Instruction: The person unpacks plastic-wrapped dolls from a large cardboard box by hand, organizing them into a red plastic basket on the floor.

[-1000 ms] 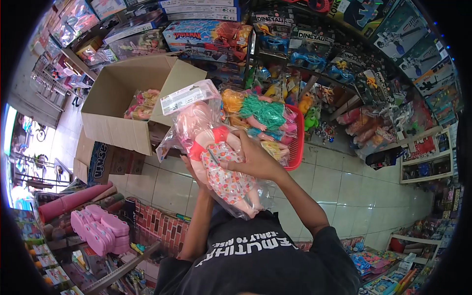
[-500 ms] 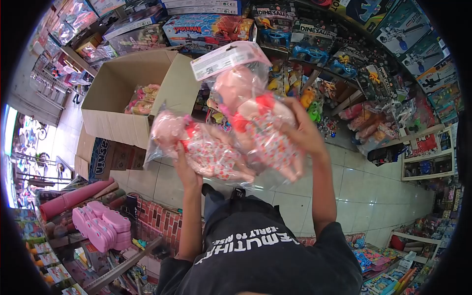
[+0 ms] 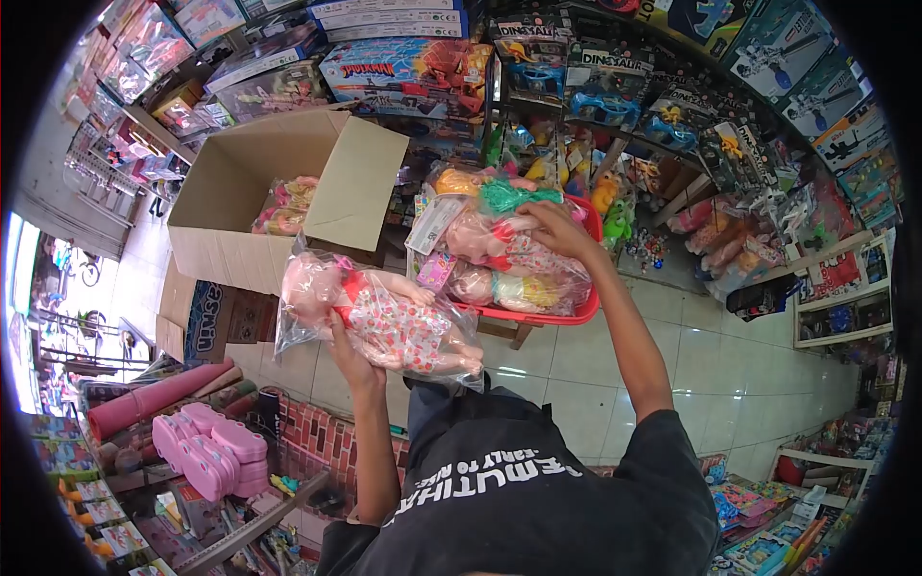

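Observation:
My left hand [image 3: 357,363] grips a bagged baby doll [image 3: 389,317] in a red-and-white patterned dress, holding it up in front of my body with its head to the left. My right hand [image 3: 555,230] is over a red plastic basket [image 3: 594,230], its fingers closed on a second bagged doll [image 3: 523,252] in a similar dress. That doll lies on its back on other bagged toys, and its white header card [image 3: 434,226] points left. Beside it are a doll in yellow [image 3: 526,292] and a bundle of green stuff [image 3: 514,196].
An open cardboard box [image 3: 370,178] with bagged dolls inside stands left of the basket. Behind are shelves of boxed toys, including a Spiderman box [image 3: 403,72] and dinosaur packs [image 3: 610,82]. Stacked pink cases [image 3: 213,451] sit at lower left. Tiled floor [image 3: 663,384] stretches right.
My right hand has carried its doll away from me and down into the red basket, which is now visible. The left-hand doll has shifted slightly down and left.

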A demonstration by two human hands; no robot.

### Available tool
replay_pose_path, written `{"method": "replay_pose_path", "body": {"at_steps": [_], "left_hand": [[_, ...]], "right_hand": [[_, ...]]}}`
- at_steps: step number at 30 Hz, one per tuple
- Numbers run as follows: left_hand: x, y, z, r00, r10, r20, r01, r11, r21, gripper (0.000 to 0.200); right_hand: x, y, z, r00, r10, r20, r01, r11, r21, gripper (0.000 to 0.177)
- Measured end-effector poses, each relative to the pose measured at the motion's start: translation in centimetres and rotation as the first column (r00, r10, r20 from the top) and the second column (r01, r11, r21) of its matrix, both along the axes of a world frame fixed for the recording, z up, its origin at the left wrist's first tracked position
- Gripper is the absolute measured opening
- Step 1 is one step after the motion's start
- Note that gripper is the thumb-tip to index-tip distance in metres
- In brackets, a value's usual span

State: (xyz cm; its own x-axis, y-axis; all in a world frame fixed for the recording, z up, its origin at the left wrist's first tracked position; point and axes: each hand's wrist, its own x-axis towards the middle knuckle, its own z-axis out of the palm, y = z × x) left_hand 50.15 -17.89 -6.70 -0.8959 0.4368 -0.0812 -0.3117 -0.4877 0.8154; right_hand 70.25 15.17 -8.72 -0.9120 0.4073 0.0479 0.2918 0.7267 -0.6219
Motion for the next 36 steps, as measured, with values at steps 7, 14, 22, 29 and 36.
{"method": "replay_pose_path", "body": {"at_steps": [7,14,22,29,36], "left_hand": [[1.0,1.2,-0.6,0.999,-0.023,0.048,0.023,1.000,0.005,0.049],[2.8,2.5,-1.3,0.975,-0.186,0.118,0.185,0.982,0.024,0.043],[6.2,4.8,-1.2,0.803,-0.573,0.166,0.527,0.812,0.250,0.053],[3.6,4.7,1.2,0.473,-0.874,-0.108,0.745,0.462,-0.481,0.061],[4.2,8.4,1.4,-0.308,-0.641,-0.703,-0.135,0.761,-0.634,0.067]], "right_hand": [[0.9,-2.7,-4.0,0.946,-0.210,-0.246,0.283,0.905,0.317,0.046],[0.7,-9.0,5.9,0.979,-0.101,-0.174,0.082,0.990,-0.112,0.063],[0.5,-19.7,5.1,0.974,-0.224,-0.030,0.224,0.938,0.263,0.091],[5.1,-10.5,6.2,0.999,-0.019,0.044,0.032,0.950,-0.312,0.083],[4.9,-3.3,-1.0,0.993,0.110,0.046,-0.090,0.946,-0.312,0.062]]}}
